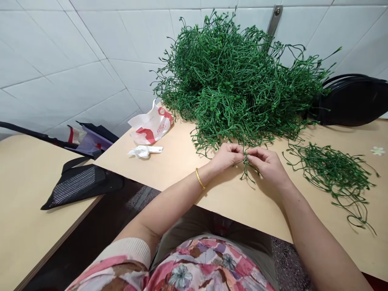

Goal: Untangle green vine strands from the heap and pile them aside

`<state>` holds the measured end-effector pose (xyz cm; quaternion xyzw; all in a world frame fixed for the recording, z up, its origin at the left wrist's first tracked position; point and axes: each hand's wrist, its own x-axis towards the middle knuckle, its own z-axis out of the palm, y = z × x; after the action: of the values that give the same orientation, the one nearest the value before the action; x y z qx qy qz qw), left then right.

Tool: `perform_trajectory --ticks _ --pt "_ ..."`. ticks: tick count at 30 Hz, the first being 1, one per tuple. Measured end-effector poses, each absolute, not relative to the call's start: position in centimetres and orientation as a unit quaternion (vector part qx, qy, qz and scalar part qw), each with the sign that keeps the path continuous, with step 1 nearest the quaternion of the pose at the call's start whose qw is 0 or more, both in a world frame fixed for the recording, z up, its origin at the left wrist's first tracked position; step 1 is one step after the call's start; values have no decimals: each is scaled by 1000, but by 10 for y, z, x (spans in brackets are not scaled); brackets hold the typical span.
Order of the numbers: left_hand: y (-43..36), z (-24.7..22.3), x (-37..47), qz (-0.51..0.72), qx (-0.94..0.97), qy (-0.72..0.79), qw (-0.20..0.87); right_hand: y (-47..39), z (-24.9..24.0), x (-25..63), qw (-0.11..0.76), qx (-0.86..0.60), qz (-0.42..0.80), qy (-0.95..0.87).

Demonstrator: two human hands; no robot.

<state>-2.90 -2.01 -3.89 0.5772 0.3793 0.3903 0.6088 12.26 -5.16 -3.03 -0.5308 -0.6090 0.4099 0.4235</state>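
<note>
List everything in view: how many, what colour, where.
Wall: one, white, back
Tables: two, tan, centre and left
Large stem pile: one, green, back
Small stem pile: one, green, right
Held stems: few, green, centre
Wrapper: one, white-red, left
Tissue: one, white, left
Flower: one, pale, right
Rounded bag: one, black, right
Mesh item: one, black, left
Purple item: one, purple, left
Bracket: one, silver, wall
Bracelet: one, gold, left wrist
Shirt: one, pink floral, bottom
Left hand, right hand: two, bare, centre

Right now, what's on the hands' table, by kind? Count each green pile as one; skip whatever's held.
Green: large pile, small pile: 2
Red-and-white wrapper: 1
Crumpled white tissue: 1
Black bag: 1
Flower-shaped piece: 1
Total: 6
</note>
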Motion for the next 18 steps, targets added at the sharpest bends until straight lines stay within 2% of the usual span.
perform_trajectory --ticks 4,11,15,18 --pt "-24 -34 -27 416 602 381 566 -52 -29 122 450 -499 467 -575" --pt "-25 -35 -23 385 644 412 517 -49 -39 125 421 -504 438 -614" --pt "-24 -41 -21 402 663 434 459 -48 -38 124 392 -533 293 -690" --pt "-24 -41 -19 425 626 426 496 -49 -37 123 404 -532 192 -719"
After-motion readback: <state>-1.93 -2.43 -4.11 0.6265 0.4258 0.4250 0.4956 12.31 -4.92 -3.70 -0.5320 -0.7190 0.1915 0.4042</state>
